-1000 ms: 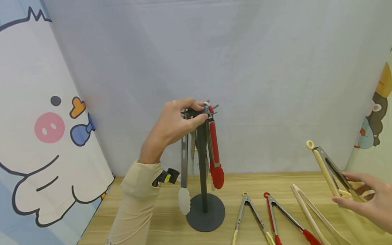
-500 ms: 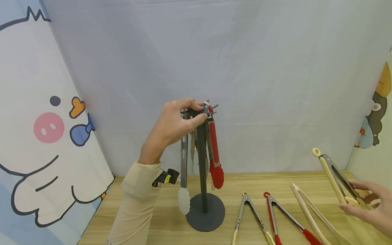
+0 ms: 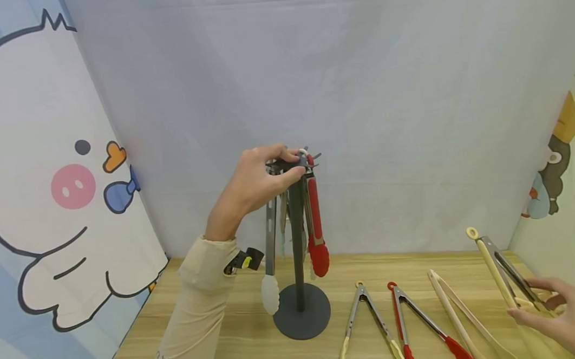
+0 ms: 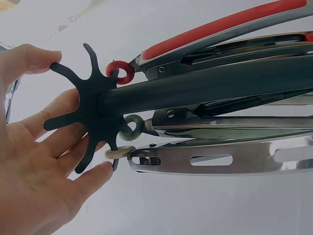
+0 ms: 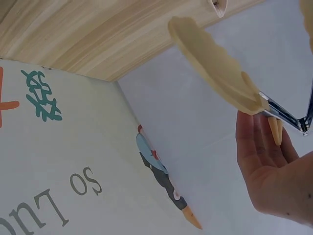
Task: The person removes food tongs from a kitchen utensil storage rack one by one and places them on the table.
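My left hand (image 3: pixel 250 178) grips the hooked top of a black utensil stand (image 3: pixel 297 244). In the left wrist view its fingers and thumb lie around the curved hooks (image 4: pixel 93 110). Several tongs hang there by their rings: red-handled tongs (image 3: pixel 314 210), metal tongs with white tips (image 3: pixel 269 240), and others partly hidden behind the pole. At the far right, my right hand (image 3: pixel 569 308) holds cream-handled tongs (image 3: pixel 492 266) at an angle, ring end up. Their broad, wavy-edged cream head (image 5: pixel 215 68) shows in the right wrist view.
Three tongs lie spread on the wooden table (image 3: pixel 232 334) between stand and right hand: yellow-tipped tongs (image 3: pixel 350 317), red tongs (image 3: pixel 423 316) and pale beige tongs (image 3: pixel 450 306). A grey cloth backdrop (image 3: pixel 361 89) rises behind, with printed panels at both sides.
My right hand has moved down and to the right with the cream-handled tongs. The left hand and the stand have stayed in place.
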Tool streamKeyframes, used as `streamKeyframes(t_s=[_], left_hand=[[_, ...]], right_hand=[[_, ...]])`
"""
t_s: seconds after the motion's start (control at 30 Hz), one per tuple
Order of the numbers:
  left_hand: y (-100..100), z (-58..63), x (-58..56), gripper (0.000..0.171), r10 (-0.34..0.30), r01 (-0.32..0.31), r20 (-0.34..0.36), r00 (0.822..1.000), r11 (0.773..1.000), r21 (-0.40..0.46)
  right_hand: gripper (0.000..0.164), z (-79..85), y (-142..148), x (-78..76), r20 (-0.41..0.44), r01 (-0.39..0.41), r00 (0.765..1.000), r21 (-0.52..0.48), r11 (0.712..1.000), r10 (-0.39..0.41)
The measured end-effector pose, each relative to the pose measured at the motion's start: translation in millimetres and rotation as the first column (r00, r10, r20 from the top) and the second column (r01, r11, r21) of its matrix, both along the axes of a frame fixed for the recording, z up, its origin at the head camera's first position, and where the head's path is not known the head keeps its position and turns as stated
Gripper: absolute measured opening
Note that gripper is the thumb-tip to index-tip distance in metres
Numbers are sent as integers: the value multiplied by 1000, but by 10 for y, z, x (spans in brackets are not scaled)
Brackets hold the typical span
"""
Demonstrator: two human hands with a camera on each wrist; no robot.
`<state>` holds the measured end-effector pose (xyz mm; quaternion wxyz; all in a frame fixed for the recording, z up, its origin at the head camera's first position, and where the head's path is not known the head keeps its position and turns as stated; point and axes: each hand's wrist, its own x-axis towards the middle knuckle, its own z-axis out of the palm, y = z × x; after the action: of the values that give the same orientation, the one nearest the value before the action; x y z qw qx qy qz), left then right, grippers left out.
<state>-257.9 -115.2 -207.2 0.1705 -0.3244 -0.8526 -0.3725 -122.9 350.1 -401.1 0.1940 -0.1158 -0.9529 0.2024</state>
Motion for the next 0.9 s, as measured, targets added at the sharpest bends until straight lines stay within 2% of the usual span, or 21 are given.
streamKeyframes(t_s=[0.23,0.77,0.9], left_hand=[[-2,-5,-8,24,0,0,2,1000,1000,0],[-2,-9,-6,25,-7,7,2,1000,1000,9],[-1,-12,-6,25,-12,12,4,1000,1000,10]], right_hand=[[74,-86,60,14,-25,15,1000,6,1000,-15],[77,-276,239,37,-16,38,999,-63,997,-39],[78,-318,266,53,12,46,999,-80,996,-45]])
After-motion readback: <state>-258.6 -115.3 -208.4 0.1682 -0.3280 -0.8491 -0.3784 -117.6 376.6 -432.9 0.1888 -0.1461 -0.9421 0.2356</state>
